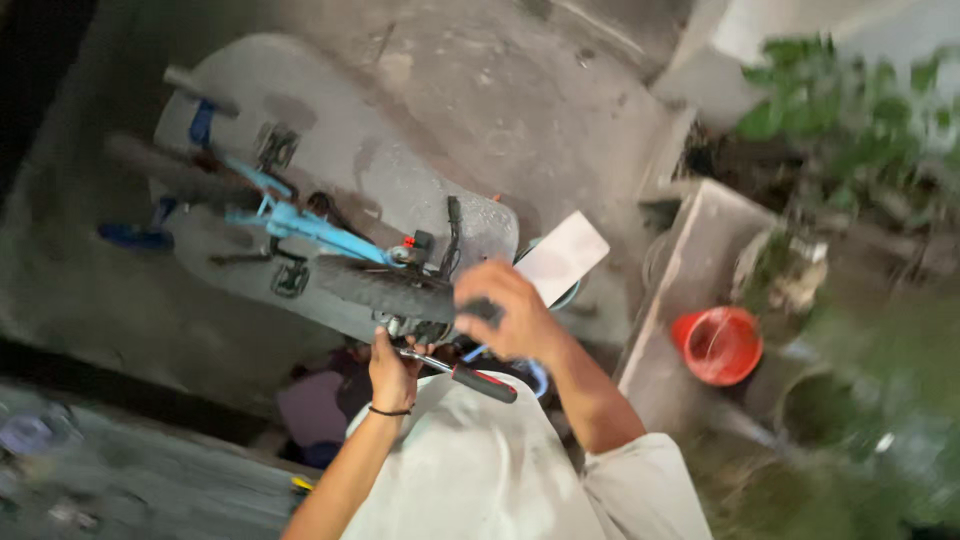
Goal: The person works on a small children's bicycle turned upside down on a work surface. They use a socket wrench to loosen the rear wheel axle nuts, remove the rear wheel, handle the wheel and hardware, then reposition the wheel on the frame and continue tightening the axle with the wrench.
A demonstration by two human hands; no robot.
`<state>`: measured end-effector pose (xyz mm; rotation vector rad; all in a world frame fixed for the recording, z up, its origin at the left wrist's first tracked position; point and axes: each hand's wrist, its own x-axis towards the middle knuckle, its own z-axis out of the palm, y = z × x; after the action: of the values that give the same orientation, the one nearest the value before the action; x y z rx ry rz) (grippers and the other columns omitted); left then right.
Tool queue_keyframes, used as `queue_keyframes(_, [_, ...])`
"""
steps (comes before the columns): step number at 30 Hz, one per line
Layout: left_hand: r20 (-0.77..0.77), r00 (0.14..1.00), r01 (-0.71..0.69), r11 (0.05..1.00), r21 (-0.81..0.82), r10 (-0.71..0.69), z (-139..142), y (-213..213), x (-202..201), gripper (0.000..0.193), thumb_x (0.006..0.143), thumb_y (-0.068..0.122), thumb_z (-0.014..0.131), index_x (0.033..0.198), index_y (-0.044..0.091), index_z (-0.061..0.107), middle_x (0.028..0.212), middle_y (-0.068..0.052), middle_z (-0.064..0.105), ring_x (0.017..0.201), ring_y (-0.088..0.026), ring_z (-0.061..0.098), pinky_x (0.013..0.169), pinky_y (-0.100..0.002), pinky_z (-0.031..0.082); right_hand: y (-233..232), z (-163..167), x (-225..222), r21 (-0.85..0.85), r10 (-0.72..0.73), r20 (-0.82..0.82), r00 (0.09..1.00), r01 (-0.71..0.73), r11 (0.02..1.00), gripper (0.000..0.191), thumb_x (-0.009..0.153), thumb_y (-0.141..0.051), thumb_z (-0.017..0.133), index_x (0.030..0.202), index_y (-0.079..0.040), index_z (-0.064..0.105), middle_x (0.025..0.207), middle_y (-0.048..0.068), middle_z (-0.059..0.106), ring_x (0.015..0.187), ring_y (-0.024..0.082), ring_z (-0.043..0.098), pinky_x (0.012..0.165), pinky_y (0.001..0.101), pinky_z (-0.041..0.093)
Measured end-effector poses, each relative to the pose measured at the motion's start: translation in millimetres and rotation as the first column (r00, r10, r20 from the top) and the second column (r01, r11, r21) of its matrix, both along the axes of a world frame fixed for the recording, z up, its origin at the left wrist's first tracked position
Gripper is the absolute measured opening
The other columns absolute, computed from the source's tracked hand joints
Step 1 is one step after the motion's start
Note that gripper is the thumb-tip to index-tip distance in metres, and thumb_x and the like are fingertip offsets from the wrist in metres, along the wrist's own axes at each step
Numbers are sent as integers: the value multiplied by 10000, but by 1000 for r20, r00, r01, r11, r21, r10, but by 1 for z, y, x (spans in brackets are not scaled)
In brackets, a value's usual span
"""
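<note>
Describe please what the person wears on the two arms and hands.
Both hands are bare, without gloves. The left hand has a thin dark band around the wrist, and the forearm below it is uncovered. The right hand wears nothing on the wrist; its forearm is bare up to a short, light-coloured sleeve at the upper arm. No rings or watch can be made out in the blurred picture.

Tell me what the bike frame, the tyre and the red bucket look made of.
Bike frame: seemingly painted metal, thin light-blue tubes. Tyre: probably black rubber, matte, under the right hand. Red bucket: likely plastic, uniform bright colour with a thin rim. Blur leaves all three uncertain.
</note>
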<state>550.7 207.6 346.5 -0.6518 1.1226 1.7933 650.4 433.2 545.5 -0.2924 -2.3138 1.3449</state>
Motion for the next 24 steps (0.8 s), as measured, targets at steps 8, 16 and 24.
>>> queue_keyframes(8, [-105, 977, 198, 968, 155, -184, -12, -20, -14, 406, 1060, 433, 483, 1197, 62, 576, 905, -104, 661, 757, -236, 718, 565, -323, 503, -108, -63, -4, 252, 1, 544, 839, -165, 953, 654, 736, -315, 816, 1251, 4, 571, 1066, 223, 692, 945, 417, 674, 768, 476, 530])
queue_keyframes(16, [-294, 789, 582, 809, 77, -539, -44, -48, -60, 192, 1032, 224, 650, 1088, 45, 606, 988, -14, 678, 882, -94, 607, 754, -270, 500, -170, -131, -32, 157, -220, 738, 638, 155, 975, 547, 867, -318, 746, 1356, -130, 591, 982, 112, 741, 818, 325, 718, 730, 456, 562])
queue_keyframes(24, [-240, 575, 814, 577, 72, -782, -44, -58, -98, 229, 981, 186, 664, 999, -35, 605, 906, -55, 702, 844, -208, 762, 708, -307, 561, -164, -144, -35, 394, -289, 608, 739, 36, 919, 338, 743, -379, 831, 792, -98, 649, 736, 89, 675, 725, 319, 680, 655, 453, 524])
